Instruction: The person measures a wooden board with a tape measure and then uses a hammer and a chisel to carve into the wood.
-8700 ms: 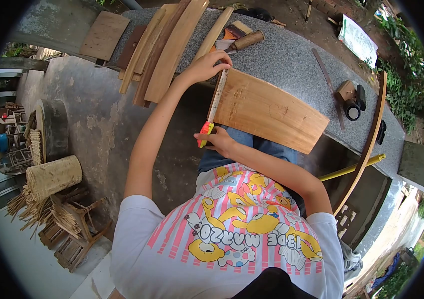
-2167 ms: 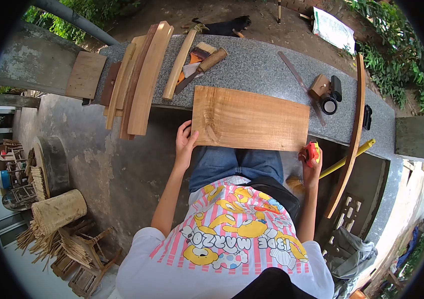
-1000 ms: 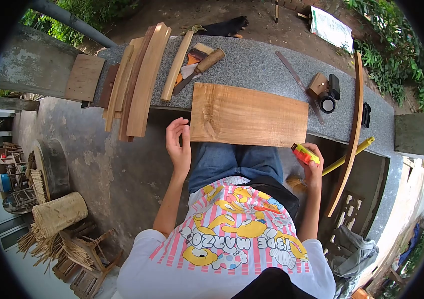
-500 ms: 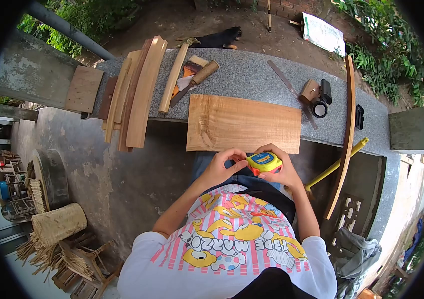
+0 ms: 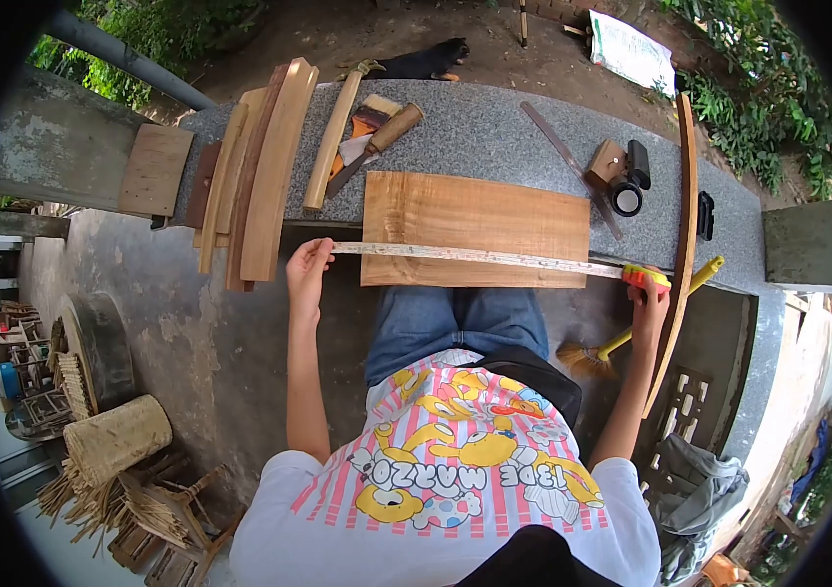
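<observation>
A flat wooden board (image 5: 474,227) lies on the grey stone counter (image 5: 514,137), its near edge at the counter's front. My left hand (image 5: 309,266) pinches the free end of a tape measure blade (image 5: 474,257), left of the board. My right hand (image 5: 647,298) grips the yellow and red tape measure case (image 5: 647,279), right of the board. The blade is stretched across the board's near edge from end to end and beyond.
Curved wooden slats (image 5: 264,171) are stacked at the counter's left. A wooden handle (image 5: 333,137), a brush (image 5: 377,132), a metal ruler (image 5: 572,166), a small block with black cylinders (image 5: 621,176) and a long curved strip (image 5: 682,245) lie around. A yellow-handled broom (image 5: 631,328) leans below.
Half a second ago both hands held the tape measure case together at my lap. Now they have spread apart, pulling the blade out along the board's near edge.
</observation>
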`<action>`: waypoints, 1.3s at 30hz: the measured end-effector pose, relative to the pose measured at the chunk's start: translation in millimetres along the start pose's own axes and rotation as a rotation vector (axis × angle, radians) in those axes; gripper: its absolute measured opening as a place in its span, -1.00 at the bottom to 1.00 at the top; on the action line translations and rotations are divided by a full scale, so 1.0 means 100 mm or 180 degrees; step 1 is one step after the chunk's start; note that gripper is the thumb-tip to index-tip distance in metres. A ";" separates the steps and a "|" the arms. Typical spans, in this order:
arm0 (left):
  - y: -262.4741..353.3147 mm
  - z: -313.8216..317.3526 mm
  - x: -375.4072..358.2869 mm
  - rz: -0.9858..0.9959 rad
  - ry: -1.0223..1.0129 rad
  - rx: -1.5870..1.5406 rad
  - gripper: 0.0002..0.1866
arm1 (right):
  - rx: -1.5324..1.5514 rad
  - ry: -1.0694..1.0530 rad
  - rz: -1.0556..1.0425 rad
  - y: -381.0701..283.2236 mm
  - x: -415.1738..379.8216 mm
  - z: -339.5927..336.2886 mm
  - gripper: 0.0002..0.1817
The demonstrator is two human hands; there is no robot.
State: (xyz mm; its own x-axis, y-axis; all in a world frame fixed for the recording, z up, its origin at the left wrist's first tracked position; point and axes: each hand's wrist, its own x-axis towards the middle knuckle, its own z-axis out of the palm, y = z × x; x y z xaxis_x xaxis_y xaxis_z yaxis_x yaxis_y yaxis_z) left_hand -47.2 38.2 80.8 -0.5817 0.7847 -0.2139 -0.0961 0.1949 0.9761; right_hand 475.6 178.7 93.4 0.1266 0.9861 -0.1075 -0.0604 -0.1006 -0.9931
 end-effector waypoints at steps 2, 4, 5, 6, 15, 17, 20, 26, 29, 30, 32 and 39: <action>0.00 -0.04 -0.04 -0.0160 0.0051 0.0083 -0.76 | -0.0433 0.0029 -0.0184 0.26 0.04 -0.24 -0.66; -0.04 -0.02 -0.11 -0.0459 -0.0107 -0.0001 -0.74 | -0.0198 0.0333 0.0185 0.27 -0.02 -0.21 -0.67; -0.06 0.00 -0.12 -0.0485 -0.0082 0.0090 -0.73 | 0.0042 0.0326 0.0296 0.30 -0.03 -0.18 -0.66; -0.07 0.03 -0.12 -0.0505 -0.0106 0.0089 -0.73 | 0.0286 0.0322 0.0400 0.33 -0.04 -0.14 -0.66; -0.11 0.23 -0.16 -0.0523 -0.0098 -0.0046 -0.72 | -0.0065 -0.0073 0.0611 0.12 -0.13 0.34 -0.64; -0.12 0.28 -0.18 -0.0469 -0.0163 -0.0238 -0.76 | 0.0047 -0.0051 0.0657 0.15 -0.17 0.39 -0.63; -0.14 0.34 -0.18 -0.0439 -0.0098 -0.0198 -0.77 | 0.0426 -0.0088 0.0703 0.12 -0.24 0.47 -0.62; -0.20 0.33 -0.16 -0.0505 0.0073 -0.0236 -0.76 | 0.0469 -0.0109 0.0719 0.20 -0.21 0.39 -0.62; -0.21 0.32 -0.16 -0.0519 0.0062 -0.0304 -0.75 | 0.0756 -0.0107 0.0766 0.25 -0.18 0.33 -0.61; -0.20 0.32 -0.16 -0.0523 0.0077 -0.0303 -0.75 | 0.0772 -0.0140 0.0752 0.25 -0.18 0.32 -0.61; -0.18 0.30 -0.15 -0.0613 -0.0040 -0.0289 -0.76 | 0.0798 -0.0186 0.0747 0.26 -0.18 0.33 -0.62; -0.31 0.33 -0.15 -0.0372 -0.0001 -0.0104 -0.81 | 0.0724 -0.0244 0.0735 0.31 -0.22 0.40 -0.60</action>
State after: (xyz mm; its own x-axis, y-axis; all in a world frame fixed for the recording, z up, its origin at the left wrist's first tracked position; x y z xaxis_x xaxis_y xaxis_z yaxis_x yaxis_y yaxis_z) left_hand -8.8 39.6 52.1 -0.5647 0.7580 -0.3265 -0.1897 0.2658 0.9452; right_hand 431.2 159.3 67.4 0.0094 0.9487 -0.3161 -0.2993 -0.2990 -0.9061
